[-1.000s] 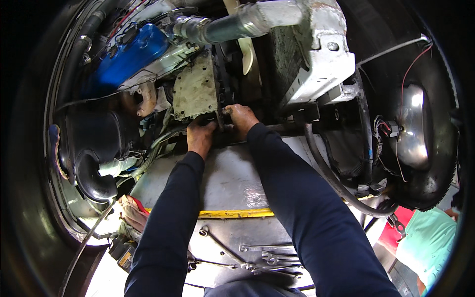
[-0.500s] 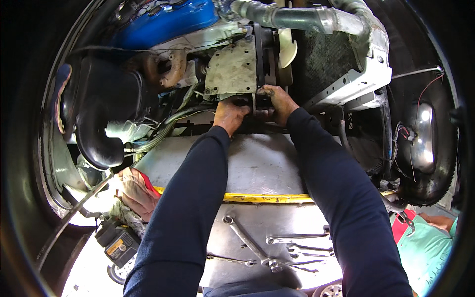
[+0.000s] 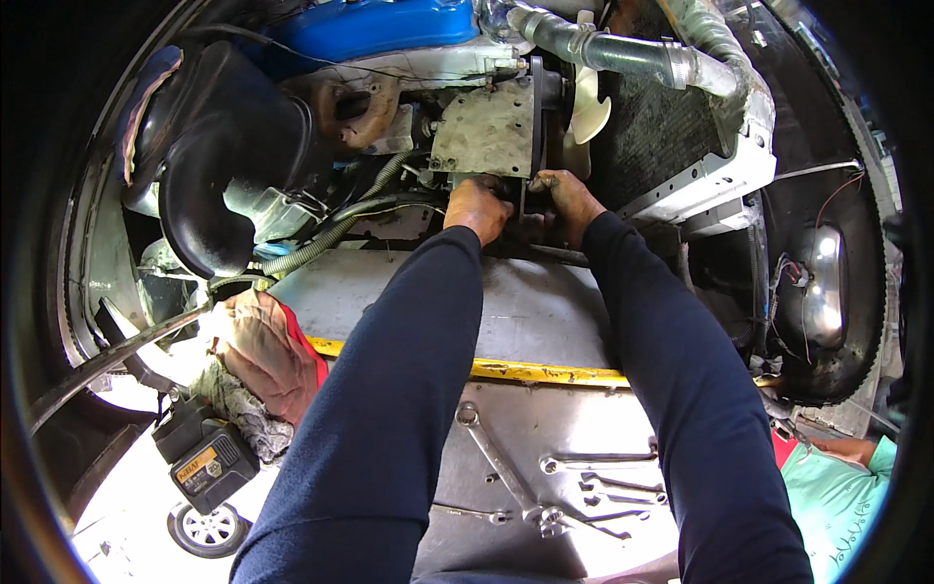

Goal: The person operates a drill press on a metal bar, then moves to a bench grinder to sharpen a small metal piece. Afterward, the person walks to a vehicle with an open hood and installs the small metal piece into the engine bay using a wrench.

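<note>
Both hands are inside an engine bay, just under a flat grey metal plate (image 3: 479, 134) with bolt holes. My left hand (image 3: 479, 210) is closed, its fingers curled beneath the plate's lower edge; what they grip is hidden. My right hand (image 3: 571, 202) is bent around the dark edge of a part on the other side of a thin upright metal piece (image 3: 522, 200). Its thumb and forefinger are drawn together, and whatever lies between them does not show. A pale fan (image 3: 590, 115) sits just beyond the right hand.
A radiator (image 3: 632, 136) and silver hose (image 3: 623, 51) stand at right, a black air duct (image 3: 199, 185) at left. Below the yellow edge (image 3: 545, 372), several wrenches (image 3: 498, 462) lie on a metal surface. Cloths (image 3: 258, 350) hang left. Another person's teal sleeve (image 3: 842, 496) shows lower right.
The view has shifted, so the engine bay sits further right in the picture. Both hands remain under the metal plate, with only slight finger movement.
</note>
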### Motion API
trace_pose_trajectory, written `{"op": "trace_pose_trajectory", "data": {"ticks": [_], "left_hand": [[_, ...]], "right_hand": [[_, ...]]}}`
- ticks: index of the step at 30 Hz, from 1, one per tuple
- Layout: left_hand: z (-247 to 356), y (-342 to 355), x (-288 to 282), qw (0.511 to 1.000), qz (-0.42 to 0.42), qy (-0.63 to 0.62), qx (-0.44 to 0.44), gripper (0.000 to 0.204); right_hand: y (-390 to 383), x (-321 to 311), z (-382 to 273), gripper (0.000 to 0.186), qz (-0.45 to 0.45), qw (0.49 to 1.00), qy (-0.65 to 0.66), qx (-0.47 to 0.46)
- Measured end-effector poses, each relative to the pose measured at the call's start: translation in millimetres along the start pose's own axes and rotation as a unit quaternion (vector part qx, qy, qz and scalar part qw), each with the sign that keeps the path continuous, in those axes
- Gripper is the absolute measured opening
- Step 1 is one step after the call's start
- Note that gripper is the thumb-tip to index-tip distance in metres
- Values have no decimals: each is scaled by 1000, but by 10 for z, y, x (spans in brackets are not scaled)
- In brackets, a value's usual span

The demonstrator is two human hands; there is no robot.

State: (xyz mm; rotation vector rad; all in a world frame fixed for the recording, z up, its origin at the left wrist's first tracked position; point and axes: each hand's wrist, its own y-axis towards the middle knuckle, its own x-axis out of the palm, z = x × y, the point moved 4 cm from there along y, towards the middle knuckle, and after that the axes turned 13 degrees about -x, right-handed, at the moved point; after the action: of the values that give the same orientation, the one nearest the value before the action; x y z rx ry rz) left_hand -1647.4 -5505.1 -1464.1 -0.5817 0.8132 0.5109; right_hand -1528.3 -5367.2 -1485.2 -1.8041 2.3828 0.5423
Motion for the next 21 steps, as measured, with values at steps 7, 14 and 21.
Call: {"op": "trace_pose_trajectory", "data": {"ticks": [7,14,21], "left_hand": [[-13,-65,-46,996,11,8,-85,43],[71,-172,-130,984,-98,149,-32,37],[665,-1371,-1002,996,-11,84,13,29]], "right_hand": [[-42,75,-379,18,94,922,260,272],[-30,31,-264,15,19,984,111,139],[-80,34,-362,12,65,886,377,261]]}}
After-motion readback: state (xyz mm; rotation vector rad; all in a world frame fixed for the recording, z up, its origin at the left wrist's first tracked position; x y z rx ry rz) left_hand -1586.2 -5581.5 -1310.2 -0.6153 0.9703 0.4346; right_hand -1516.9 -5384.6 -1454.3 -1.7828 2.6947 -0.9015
